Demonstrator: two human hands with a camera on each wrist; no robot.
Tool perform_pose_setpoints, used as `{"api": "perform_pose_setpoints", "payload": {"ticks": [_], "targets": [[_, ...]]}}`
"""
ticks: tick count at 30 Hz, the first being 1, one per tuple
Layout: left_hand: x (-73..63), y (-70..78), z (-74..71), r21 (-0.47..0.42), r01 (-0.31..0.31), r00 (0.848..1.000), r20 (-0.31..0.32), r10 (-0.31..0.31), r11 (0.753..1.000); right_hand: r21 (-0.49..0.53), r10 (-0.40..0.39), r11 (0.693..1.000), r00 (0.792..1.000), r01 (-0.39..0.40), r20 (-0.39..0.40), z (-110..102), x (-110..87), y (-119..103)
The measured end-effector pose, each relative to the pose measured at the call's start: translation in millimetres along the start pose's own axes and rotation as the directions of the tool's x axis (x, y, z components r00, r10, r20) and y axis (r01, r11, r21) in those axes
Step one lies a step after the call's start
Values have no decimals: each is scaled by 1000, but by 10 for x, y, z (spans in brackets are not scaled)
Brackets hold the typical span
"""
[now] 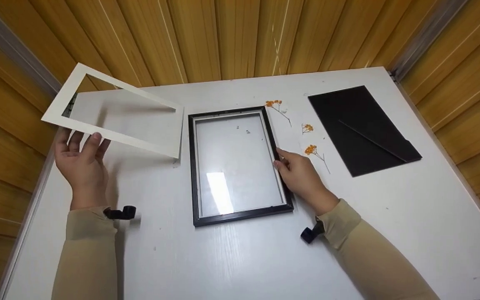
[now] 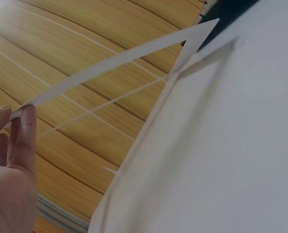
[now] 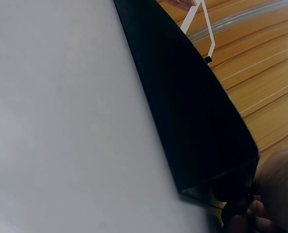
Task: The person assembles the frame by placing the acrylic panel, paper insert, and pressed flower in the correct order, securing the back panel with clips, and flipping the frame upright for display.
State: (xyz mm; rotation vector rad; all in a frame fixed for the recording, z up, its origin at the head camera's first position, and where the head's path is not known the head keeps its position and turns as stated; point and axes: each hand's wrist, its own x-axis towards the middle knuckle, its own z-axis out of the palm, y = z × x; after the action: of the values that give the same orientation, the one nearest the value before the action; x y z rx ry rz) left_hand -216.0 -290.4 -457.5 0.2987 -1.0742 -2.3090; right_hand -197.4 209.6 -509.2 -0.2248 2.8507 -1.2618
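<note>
My left hand (image 1: 82, 162) pinches the lower edge of a white photo mat (image 1: 66, 92) between thumb and fingers. The mat is held tilted above the table's left side, its rectangular window showing the wall behind; in the left wrist view the thin mat strip (image 2: 115, 60) runs off from the fingertips. At the middle lies a black picture frame (image 1: 244, 214) with a clear pane and a silvery inner lip. My right hand (image 1: 304, 177) grips its right side, thumb on top, the other fingers partly hidden. The frame's dark side (image 3: 192, 107) fills the middle of the right wrist view.
Three dried orange flower sprigs, the top (image 1: 274, 103), middle (image 1: 308, 128) and lower (image 1: 311, 149), lie right of the frame. Farther right is a black backing board (image 1: 348, 146) with a stand flap. Wood-look walls (image 1: 236, 37) edge the white table (image 1: 161, 258).
</note>
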Motion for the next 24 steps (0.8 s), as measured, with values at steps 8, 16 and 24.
{"api": "perform_pose_setpoints", "payload": {"ticks": [8, 16, 24], "targets": [[-129, 190, 291, -110, -63, 994, -92, 53, 992, -3, -1, 1000, 1000, 1, -5, -12, 10, 0], [-372, 259, 722, -272, -18, 1000, -25, 11, 962, 35, 2, 999, 999, -1, -37, -5, 22, 12], [-491, 125, 869, -35, 74, 996, 51, -73, 997, 180, 108, 976, 988, -126, 109, -152, 71, 22]]}}
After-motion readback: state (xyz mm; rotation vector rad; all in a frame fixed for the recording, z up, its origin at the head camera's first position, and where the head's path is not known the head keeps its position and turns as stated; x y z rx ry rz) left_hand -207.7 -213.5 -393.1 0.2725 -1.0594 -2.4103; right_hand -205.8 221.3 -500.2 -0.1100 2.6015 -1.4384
